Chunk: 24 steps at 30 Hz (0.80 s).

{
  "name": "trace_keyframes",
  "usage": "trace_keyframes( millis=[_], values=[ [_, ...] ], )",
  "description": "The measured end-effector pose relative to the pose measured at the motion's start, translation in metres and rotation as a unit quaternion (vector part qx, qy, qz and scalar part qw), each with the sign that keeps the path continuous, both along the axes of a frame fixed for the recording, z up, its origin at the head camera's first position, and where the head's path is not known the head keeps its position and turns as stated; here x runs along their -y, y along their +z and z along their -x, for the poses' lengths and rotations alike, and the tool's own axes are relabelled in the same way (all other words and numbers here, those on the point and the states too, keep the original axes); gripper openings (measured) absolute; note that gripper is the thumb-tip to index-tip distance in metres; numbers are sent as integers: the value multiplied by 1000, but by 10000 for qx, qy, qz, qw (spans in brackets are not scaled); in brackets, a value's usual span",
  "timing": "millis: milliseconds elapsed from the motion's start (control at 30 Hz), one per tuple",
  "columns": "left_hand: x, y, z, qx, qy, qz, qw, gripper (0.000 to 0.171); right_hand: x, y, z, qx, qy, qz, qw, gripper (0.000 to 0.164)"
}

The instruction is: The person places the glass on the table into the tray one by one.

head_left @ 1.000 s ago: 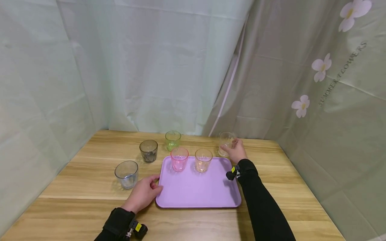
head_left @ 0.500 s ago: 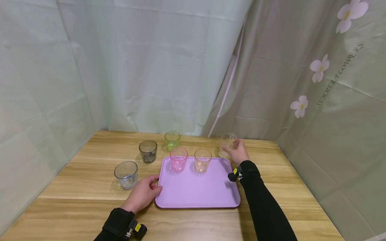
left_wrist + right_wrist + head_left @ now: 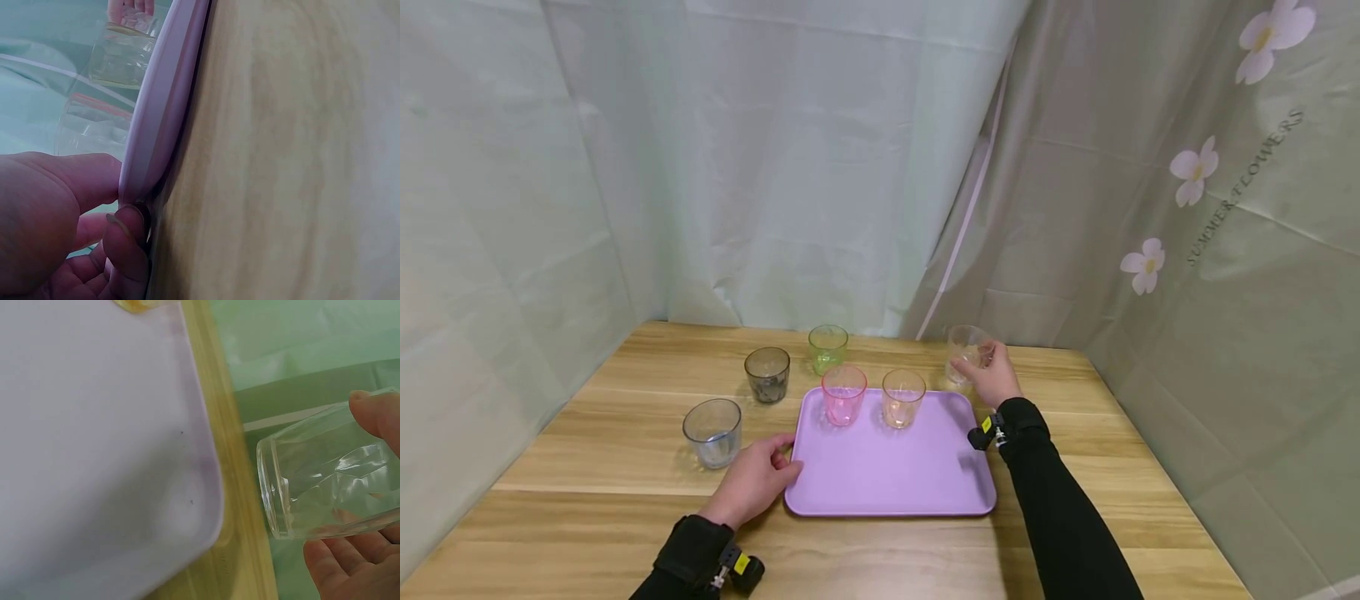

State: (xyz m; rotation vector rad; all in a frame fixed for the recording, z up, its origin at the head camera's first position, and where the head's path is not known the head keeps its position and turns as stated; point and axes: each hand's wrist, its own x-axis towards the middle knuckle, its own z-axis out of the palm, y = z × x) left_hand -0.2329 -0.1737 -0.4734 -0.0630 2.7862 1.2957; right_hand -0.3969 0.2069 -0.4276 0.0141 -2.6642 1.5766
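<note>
And there was the right hand (image 3: pixel 995 377), right of centre in the head view, gripping the clear cup (image 3: pixel 319 475), thumb on one side of the wall and fingers on the other! The cup stood upright just beyond the far right corner of the purple tray (image 3: pixel 887 475); whether its base touched the tabletop (image 3: pixel 625 417), you couldn't tell.

Down at lower left of centre, the left hand (image 3: pixel 754 479) pinched the tray's left rim, thumb to the upper edge and a finger low against the side.

Two cups stood on the tray along its far edge: the pink cup (image 3: pixel 844 396), and just to its right the amber cup (image 3: pixel 903 400). Out to the left, a loose diagonal: the green cup (image 3: pixel 828 350) farthest back, the smoky brown cup (image 3: pixel 767 377) next, the bluish cup (image 3: pixel 713 433) nearest the left hand. Behind it all hung the pale curtain (image 3: pixel 820 167).

Now, that clear cup: it looked light, stiff and smooth, possibly slippery, and if it was glass, breakable; glass or plastic was impossible to say. The faceted wall probably offered some bite. The best hold seemed to be right around the sides, below the rim, with gentle, even pressure. The tray looked rigid and shallow, its raised rim the natural spot for a pinch.
</note>
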Motion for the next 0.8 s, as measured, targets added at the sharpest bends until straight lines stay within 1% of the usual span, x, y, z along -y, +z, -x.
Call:
trace_keyframes(
  millis=[267, 533, 800],
  values=[
    [1, -2, 1, -50, -19, 13, 10000, 55, 2, 6, -4, -90, 25, 92, 9999, 85],
    [0, 0, 0, -22, -10, 4, 10000, 55, 1, 12, -9, -117, 84, 21, 9999, 86],
    [0, 1, -1, 2, -2, -22, 10000, 54, 0, 14, -13, -193, 107, 30, 9998, 86]
  ],
)
